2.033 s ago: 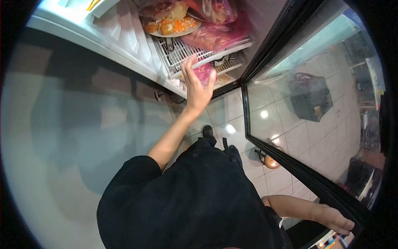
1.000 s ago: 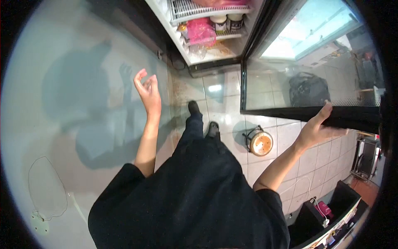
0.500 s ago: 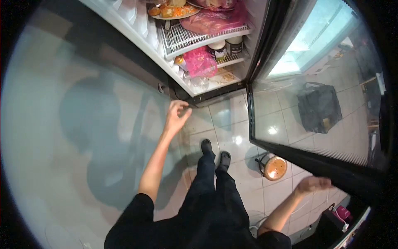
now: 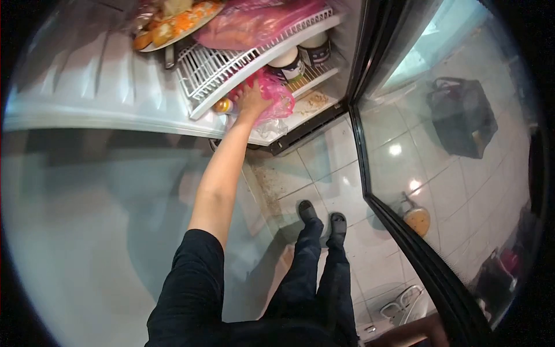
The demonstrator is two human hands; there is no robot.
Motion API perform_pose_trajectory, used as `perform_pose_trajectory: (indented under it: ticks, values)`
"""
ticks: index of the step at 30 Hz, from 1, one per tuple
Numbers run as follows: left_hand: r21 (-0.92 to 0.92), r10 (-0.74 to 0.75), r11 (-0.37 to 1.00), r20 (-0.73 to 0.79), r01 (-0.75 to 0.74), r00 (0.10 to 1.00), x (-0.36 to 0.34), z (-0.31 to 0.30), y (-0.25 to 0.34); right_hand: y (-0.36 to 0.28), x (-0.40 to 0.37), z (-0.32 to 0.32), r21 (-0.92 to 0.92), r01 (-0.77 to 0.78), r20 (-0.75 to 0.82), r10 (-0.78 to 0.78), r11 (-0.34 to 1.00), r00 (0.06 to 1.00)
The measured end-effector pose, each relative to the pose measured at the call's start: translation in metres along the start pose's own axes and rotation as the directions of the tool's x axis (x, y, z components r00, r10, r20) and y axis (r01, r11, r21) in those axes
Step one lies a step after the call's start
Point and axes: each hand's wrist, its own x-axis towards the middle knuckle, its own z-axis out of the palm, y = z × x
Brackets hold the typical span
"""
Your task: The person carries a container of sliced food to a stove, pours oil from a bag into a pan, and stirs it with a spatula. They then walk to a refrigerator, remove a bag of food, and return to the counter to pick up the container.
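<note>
Where the pink bag [image 4: 278, 97] sits on the fridge's lower shelf [image 4: 312, 103], beneath the wire rack [image 4: 208, 72], the left hand [image 4: 252, 97] presses against it. I cannot tell whether the fingers [image 4: 247, 88] grip it. Two jars [image 4: 289, 63] stand just behind, and the glass door [image 4: 439, 144] is open alongside.

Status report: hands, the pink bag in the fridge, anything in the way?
Left hand on pink bag, low in fridge; grip unclear. Right hand out of view. Wire shelf close above, jars beside bag.
</note>
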Motion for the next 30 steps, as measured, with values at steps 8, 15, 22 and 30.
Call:
perform_pose_trajectory:
  ticks: [8,15,22,30]
  values:
    - [-0.167,0.141,0.964,-0.334,-0.205,0.932,0.072,0.101,-0.064,-0.002,-0.012,0.015,-0.126,0.067,0.05,-0.061,0.99,0.997]
    - [-0.353,-0.083,0.931,0.051,0.095,0.995,0.045,0.053,-0.034,-0.012,-0.015,0.021,-0.167,0.106,0.066,-0.096,0.98,0.993]
    - [0.027,0.117,0.993,-0.21,-0.114,0.971,0.067,0.062,-0.012,-0.012,-0.037,0.034,-0.132,0.139,0.059,-0.132,0.981,0.99]
    - [-0.247,0.063,0.963,-0.188,-0.109,0.98,0.06,0.07,-0.024,-0.004,-0.046,0.045,-0.109,0.166,0.064,-0.16,0.98,0.985]
